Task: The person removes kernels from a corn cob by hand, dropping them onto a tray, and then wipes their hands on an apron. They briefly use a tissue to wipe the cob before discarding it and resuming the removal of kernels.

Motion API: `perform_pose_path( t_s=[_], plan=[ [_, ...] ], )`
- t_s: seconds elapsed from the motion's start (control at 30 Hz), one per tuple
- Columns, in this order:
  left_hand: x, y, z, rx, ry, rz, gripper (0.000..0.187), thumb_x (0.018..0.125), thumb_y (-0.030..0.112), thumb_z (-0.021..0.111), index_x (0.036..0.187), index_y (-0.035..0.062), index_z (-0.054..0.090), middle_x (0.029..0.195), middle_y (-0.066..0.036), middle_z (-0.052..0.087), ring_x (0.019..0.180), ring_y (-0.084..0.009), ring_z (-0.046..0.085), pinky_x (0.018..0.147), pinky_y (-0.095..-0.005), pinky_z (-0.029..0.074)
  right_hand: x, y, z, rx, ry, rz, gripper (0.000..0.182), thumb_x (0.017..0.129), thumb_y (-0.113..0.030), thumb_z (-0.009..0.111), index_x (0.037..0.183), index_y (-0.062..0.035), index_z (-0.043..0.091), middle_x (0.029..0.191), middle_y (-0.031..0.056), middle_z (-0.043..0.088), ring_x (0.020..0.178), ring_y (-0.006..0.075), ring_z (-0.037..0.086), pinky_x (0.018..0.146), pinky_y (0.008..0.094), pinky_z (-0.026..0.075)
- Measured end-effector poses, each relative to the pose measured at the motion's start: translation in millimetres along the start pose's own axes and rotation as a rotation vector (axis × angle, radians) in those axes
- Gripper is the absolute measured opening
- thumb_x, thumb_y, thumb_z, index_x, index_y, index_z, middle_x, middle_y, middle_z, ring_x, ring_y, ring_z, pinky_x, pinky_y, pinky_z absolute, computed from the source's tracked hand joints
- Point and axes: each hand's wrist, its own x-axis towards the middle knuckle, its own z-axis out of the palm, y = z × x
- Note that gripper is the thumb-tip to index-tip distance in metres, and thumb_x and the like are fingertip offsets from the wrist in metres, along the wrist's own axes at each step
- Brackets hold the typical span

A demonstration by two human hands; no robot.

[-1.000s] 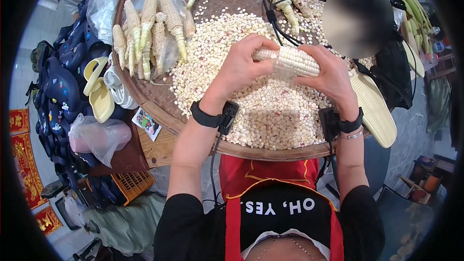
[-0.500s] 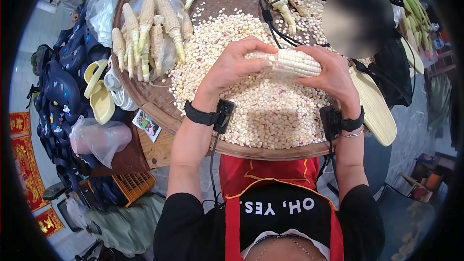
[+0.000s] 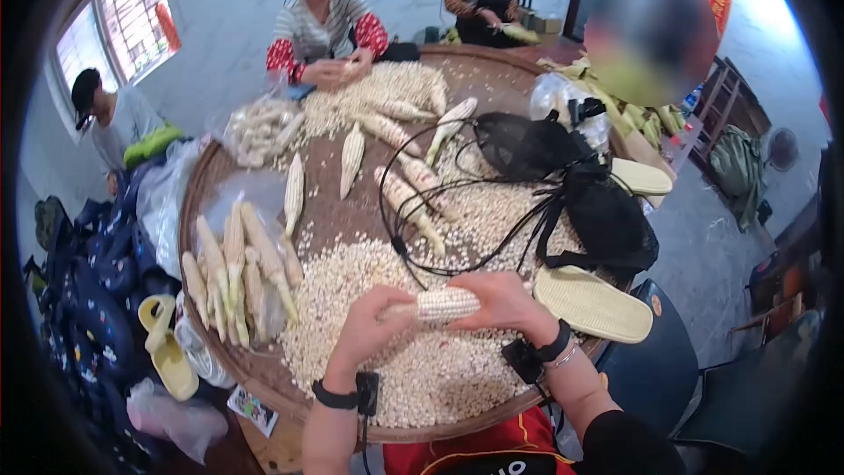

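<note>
Between my two hands is a corn cob (image 3: 447,304) with pale kernels, held level above a heap of loose kernels (image 3: 457,378). My right hand (image 3: 499,301) is closed round its right end. My left hand (image 3: 374,325) is closed at the bare left end, its fingers slightly blurred. Stripped cobs (image 3: 234,255) lie on a plastic bag left of the heap. Beyond my hands, several unshelled corn cobs (image 3: 352,161) lie on the big round woven tray (image 3: 338,220).
Black mesh bags (image 3: 607,215) with looped cables lie right of centre on the tray. A yellow shoe sole (image 3: 593,303) rests at the right rim. Across the tray, a co-worker (image 3: 325,26) handles corn; another person (image 3: 492,0) stands farther back. Dark clogs (image 3: 97,299) are piled at left.
The view has tilted up, bringing the far side of the tray and other people into sight. Both my hands still hold the corn cob.
</note>
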Motion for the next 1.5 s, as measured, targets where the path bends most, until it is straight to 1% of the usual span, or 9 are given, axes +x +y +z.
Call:
perform_pose_path(
  t_s=[0.17, 0.27, 0.33, 0.63, 0.77, 0.9, 1.07, 1.13, 1.5],
  plan=[
    [-3, -4, 7, 0.018, 0.044, 0.005, 0.027, 0.073, 0.009, 0.073, 0.097, 0.0010, 0.065, 0.095, -0.007, 0.063, 0.093, -0.0192, 0.060, 0.085, -0.0309, 0.045, 0, 0, 4, 0.100, -0.067, 0.068, 0.057, 0.067, -0.048, 0.074, 0.111, -0.0137, 0.062, 0.094, 0.0120, 0.067, 0.086, 0.0309, 0.065, 0.073, 0.0395, 0.051],
    [-3, -11, 7, -0.262, 0.091, -0.234, 0.026, 0.074, 0.008, 0.073, 0.097, 0.0020, 0.064, 0.095, -0.006, 0.062, 0.093, -0.0170, 0.059, 0.085, -0.0302, 0.045, 3, 4, 14, 0.151, 0.046, -0.034, 0.057, 0.069, -0.048, 0.074, 0.114, -0.0141, 0.061, 0.099, 0.0120, 0.066, 0.088, 0.0307, 0.065, 0.075, 0.0389, 0.051],
    [-1, -5, 5, -0.074, 0.076, -0.049, 0.026, 0.073, 0.006, 0.073, 0.097, 0.0025, 0.064, 0.096, -0.005, 0.062, 0.094, -0.0154, 0.058, 0.084, -0.0297, 0.045, 2, 0, 12, 0.093, 0.044, -0.012, 0.057, 0.070, -0.048, 0.073, 0.114, -0.0139, 0.060, 0.103, 0.0115, 0.065, 0.089, 0.0306, 0.064, 0.076, 0.0390, 0.051],
    [0, -7, 6, -0.019, 0.110, 0.020, 0.024, 0.073, 0.006, 0.074, 0.094, 0.0020, 0.063, 0.092, -0.004, 0.060, 0.089, -0.0138, 0.057, 0.081, -0.0275, 0.045, 2, -9, 9, 0.072, -0.012, 0.031, 0.061, 0.067, -0.045, 0.077, 0.115, -0.0099, 0.060, 0.102, 0.0133, 0.064, 0.095, 0.0319, 0.062, 0.079, 0.0380, 0.050],
    [0, -13, 9, -0.168, 0.148, -0.088, 0.019, 0.075, 0.005, 0.072, 0.091, 0.0026, 0.063, 0.092, -0.004, 0.058, 0.086, -0.0119, 0.055, 0.074, -0.0248, 0.044, 3, -8, 14, 0.072, -0.052, 0.077, 0.063, 0.065, -0.045, 0.078, 0.115, -0.0093, 0.061, 0.106, 0.0135, 0.064, 0.097, 0.0313, 0.062, 0.081, 0.0372, 0.050],
    [1, -13, 13, 0.001, 0.291, 0.060, 0.012, 0.077, 0.008, 0.069, 0.085, 0.0024, 0.064, 0.091, -0.008, 0.057, 0.086, -0.0205, 0.056, 0.075, -0.0302, 0.045, 1, 0, 29, 0.125, 0.040, 0.074, 0.073, 0.065, -0.049, 0.076, 0.124, -0.0100, 0.056, 0.122, 0.0127, 0.059, 0.107, 0.0287, 0.059, 0.088, 0.0372, 0.048],
    [-1, -13, 17, -0.051, 0.366, 0.058, 0.008, 0.077, 0.006, 0.066, 0.084, 0.0024, 0.063, 0.092, -0.007, 0.055, 0.084, -0.0174, 0.055, 0.070, -0.0283, 0.045, 4, -12, 29, 0.209, 0.132, 0.069, 0.064, 0.063, -0.039, 0.081, 0.114, -0.0053, 0.061, 0.105, 0.0152, 0.066, 0.095, 0.0309, 0.064, 0.082, 0.0363, 0.051],
    [1, -17, 17, -0.152, 0.345, 0.162, 0.006, 0.082, 0.003, 0.062, 0.088, 0.0012, 0.062, 0.098, -0.004, 0.054, 0.080, -0.0094, 0.052, 0.064, -0.0210, 0.042, 5, -17, 25, 0.236, 0.102, 0.106, 0.062, 0.062, -0.035, 0.083, 0.112, -0.0043, 0.061, 0.101, 0.0151, 0.067, 0.090, 0.0300, 0.066, 0.079, 0.0355, 0.051],
    [0, -11, 6, -0.225, 0.158, 0.105, 0.015, 0.080, 0.006, 0.065, 0.095, 0.0032, 0.064, 0.109, -0.005, 0.052, 0.093, -0.0098, 0.054, 0.070, -0.0215, 0.047, 7, -12, 14, 0.294, -0.007, 0.162, 0.064, 0.063, -0.034, 0.082, 0.114, -0.0022, 0.060, 0.098, 0.0167, 0.068, 0.089, 0.0276, 0.067, 0.078, 0.0345, 0.050]
  ],
)
